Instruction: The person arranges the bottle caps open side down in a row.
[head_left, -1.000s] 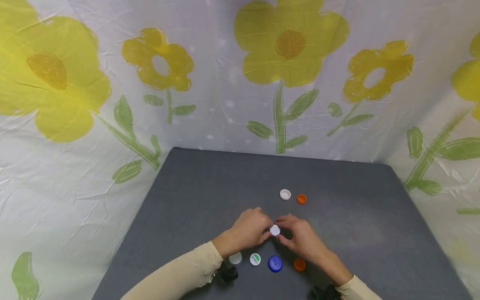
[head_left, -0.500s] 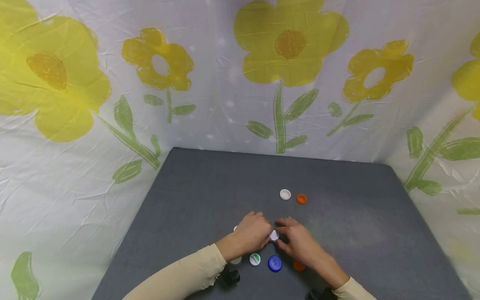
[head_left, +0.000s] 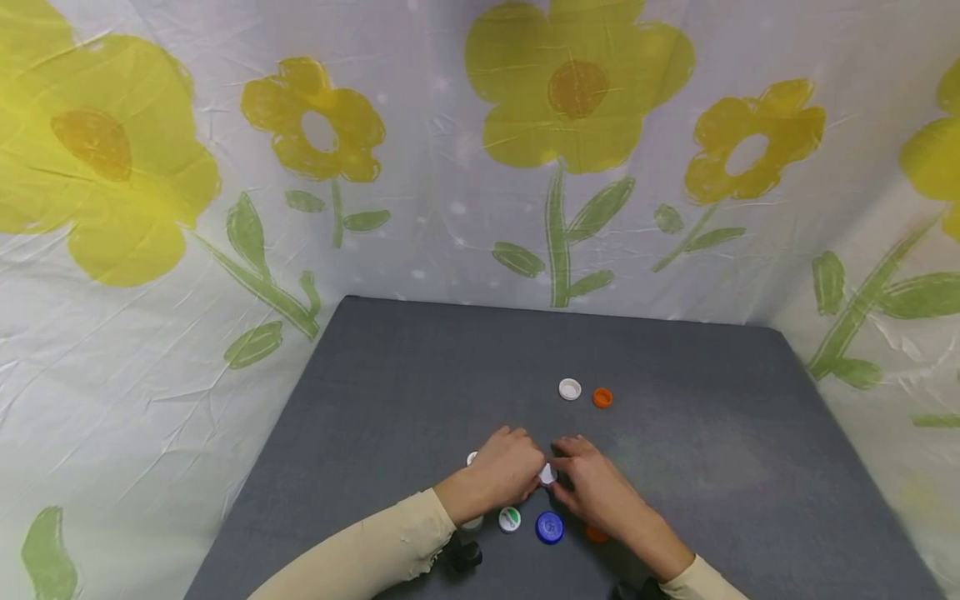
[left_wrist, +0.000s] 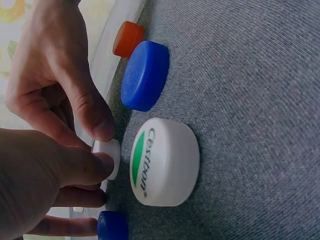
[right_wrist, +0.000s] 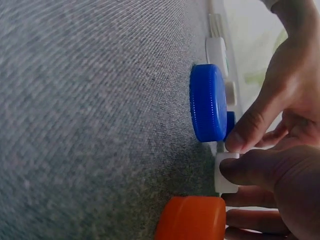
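A small white bottle cap (head_left: 547, 475) sits low over the table between both hands. My left hand (head_left: 501, 471) pinches it from the left, its thumb on the cap in the left wrist view. From the right, my right hand (head_left: 600, 487) holds the same cap by thumb and fingers. Fingers hide much of its rim. Nearer the person lie a white cap with green print and "Cestbon" lettering (left_wrist: 165, 162), a ridged blue cap (head_left: 550, 527) and an orange cap (right_wrist: 192, 220). In the left wrist view a smaller blue cap (left_wrist: 112, 226) shows by the left fingers.
Farther back lie an upturned white cap (head_left: 570, 389) and an orange cap (head_left: 602, 398). One whitish cap (head_left: 472, 524) is partly covered by the left wrist, another (head_left: 471, 457) by the left hand. The grey table (head_left: 420, 367) meets a flower-print curtain (head_left: 435, 208).
Both hands have shifted slightly toward the person with the white cap, which has tilted. The left hand now uncovers part of a white cap at its left; the right covers more of the near orange cap.
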